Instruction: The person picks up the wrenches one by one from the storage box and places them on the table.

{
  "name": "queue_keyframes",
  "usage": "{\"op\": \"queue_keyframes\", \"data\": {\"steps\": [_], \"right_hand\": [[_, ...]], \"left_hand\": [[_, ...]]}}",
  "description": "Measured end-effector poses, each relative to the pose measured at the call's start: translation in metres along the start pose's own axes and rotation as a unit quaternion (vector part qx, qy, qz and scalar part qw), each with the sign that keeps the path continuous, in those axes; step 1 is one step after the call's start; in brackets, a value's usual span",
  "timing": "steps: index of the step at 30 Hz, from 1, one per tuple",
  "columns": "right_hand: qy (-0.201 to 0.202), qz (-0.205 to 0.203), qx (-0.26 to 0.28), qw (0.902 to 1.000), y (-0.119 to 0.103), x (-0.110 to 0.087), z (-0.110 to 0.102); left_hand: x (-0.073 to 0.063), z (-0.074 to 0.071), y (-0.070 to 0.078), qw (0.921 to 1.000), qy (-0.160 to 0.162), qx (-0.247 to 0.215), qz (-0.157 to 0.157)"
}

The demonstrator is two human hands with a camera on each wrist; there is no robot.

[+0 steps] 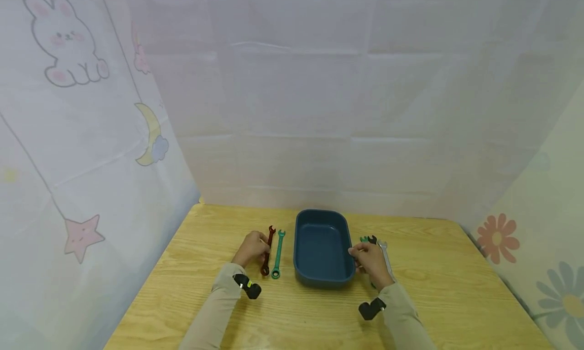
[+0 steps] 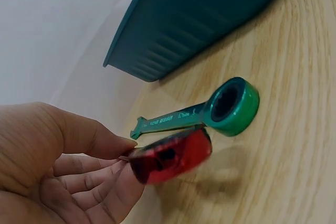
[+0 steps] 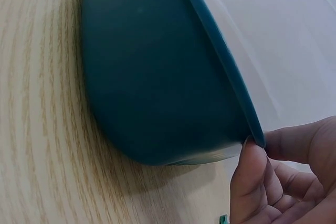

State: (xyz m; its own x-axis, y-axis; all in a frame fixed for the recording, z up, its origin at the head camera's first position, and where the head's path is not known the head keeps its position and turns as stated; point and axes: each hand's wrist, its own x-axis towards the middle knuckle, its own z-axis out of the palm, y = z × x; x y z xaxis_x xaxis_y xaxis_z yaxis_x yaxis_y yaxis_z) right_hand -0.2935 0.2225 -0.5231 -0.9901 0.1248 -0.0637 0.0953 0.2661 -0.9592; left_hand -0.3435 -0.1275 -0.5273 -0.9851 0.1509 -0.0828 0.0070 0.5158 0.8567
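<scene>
My left hand [image 1: 252,247] pinches a red ratcheting combination wrench [image 2: 176,156] between thumb and fingers. In the left wrist view its ring end seems raised a little above the wood, with a shadow below. Just right of it a green ratcheting wrench [image 1: 278,253] lies on the table, ring end toward me. The dark blue rectangular bin [image 1: 325,281] stands in the middle. My right hand [image 1: 371,261] pinches the bin's right rim, thumb on one side and a finger on the other, as the right wrist view shows.
Beyond my right hand lie a silver wrench [image 1: 385,251], a black wrench [image 1: 372,240] and a green wrench [image 1: 363,239], partly covered by that hand. The wooden table [image 1: 292,319] ends at a white cloth backdrop [image 1: 310,162], with printed sheets at both sides.
</scene>
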Motion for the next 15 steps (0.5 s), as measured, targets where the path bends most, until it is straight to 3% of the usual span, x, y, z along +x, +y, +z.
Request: {"op": "queue_keyframes", "data": {"steps": [15], "right_hand": [[0.003, -0.002, 0.000, 1.0000, 0.0001, -0.0001, 0.0014]], "left_hand": [[0.0024, 0.0005, -0.0062, 0.9996, 0.002, 0.027, 0.007]]}}
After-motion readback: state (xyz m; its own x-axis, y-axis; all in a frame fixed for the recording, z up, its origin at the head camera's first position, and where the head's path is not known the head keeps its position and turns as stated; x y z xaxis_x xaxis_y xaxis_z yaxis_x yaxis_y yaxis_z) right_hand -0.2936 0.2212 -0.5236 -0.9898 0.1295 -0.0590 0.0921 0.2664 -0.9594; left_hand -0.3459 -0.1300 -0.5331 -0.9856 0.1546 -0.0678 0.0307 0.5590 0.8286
